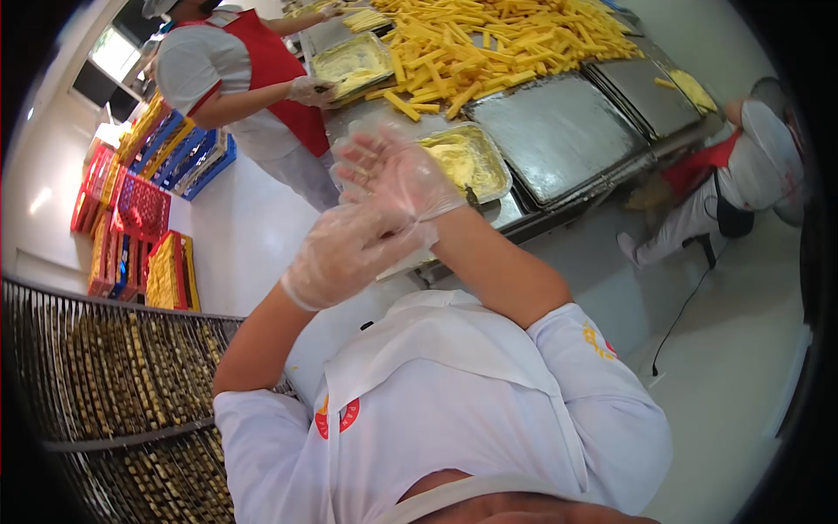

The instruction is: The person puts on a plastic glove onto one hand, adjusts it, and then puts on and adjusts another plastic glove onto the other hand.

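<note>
Both of my hands wear clear plastic gloves and meet in front of my chest. My right hand (393, 175) is raised, palm showing, with its fingers apart and nothing in it. My left hand (345, 253) closes at the right wrist, on the cuff of the right-hand glove (423, 203). Some of the left fingertips are hidden there. Just beyond my hands, a metal tray (502, 185) smeared with a yellow creamy mix sits at the table's edge. A dark-handled tool (472, 197) rests at that tray.
Yellow sticks (489, 52) are heaped on the table, beside dark flat baking trays (559, 131). A co-worker in a red apron (275, 79) handles another tray (353, 63). Another person (742, 166) bends at right. Stacked crates (140, 205) and a loaded rack (131, 349) stand left.
</note>
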Demonstrator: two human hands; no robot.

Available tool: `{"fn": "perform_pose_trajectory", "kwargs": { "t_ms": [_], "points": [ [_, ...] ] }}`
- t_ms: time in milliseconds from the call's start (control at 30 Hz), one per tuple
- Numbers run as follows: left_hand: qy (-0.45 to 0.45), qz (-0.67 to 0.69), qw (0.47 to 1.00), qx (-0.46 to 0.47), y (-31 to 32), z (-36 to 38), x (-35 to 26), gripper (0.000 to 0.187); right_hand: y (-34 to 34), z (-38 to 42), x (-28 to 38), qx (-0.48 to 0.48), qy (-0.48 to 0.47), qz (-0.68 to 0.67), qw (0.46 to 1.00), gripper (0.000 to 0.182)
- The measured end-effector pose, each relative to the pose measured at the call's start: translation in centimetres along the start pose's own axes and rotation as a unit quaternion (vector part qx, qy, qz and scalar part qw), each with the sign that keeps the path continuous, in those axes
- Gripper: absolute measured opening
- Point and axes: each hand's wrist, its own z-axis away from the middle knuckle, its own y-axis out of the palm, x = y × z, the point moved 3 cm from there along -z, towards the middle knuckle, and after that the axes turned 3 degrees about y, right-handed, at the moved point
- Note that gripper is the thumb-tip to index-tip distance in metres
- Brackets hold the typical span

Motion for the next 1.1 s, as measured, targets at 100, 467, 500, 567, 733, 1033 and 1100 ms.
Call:
{"fn": "perform_pose_trajectory", "kwargs": {
  "t_ms": [100, 467, 500, 567, 733, 1033, 1100],
  "points": [
    [0.024, -0.018, 0.995, 0.093, -1.1, 0.0, -0.3, 0.022, 0.0, -0.7, -2.1, -0.005, 0.021, 0.002, 1.000, 0.040],
    [-0.132, 0.071, 0.960, -0.236, 4.6, 0.0, -0.2, 0.021, -0.2, 0.8, 2.7, -0.008, -0.146, -0.077, 0.986, 0.038],
    [-0.106, 0.060, 0.964, -0.236, 4.6, -0.2, -0.4, 0.022, 0.0, 1.3, 3.1, -0.029, -0.157, -0.074, 0.984, 0.037],
    [-0.061, 0.041, 0.969, -0.236, 4.8, -0.2, -1.1, 0.023, 0.1, 2.6, 3.3, -0.075, -0.176, -0.066, 0.979, 0.034],
    [-0.163, 0.180, 0.952, -0.188, 4.0, -0.9, -1.3, 0.023, -0.5, 3.3, 3.6, -0.078, -0.298, 0.027, 0.951, 0.029],
    [-0.101, 0.144, 0.984, -0.009, 3.1, -2.9, -0.8, 0.016, -2.0, 4.9, 3.1, -0.050, -0.302, 0.113, 0.945, 0.028],
    [-0.085, 0.133, 0.987, 0.002, 3.7, -3.9, -0.7, 0.015, -2.6, 4.9, 3.9, -0.058, -0.271, 0.095, 0.956, 0.027]
  ]
}}
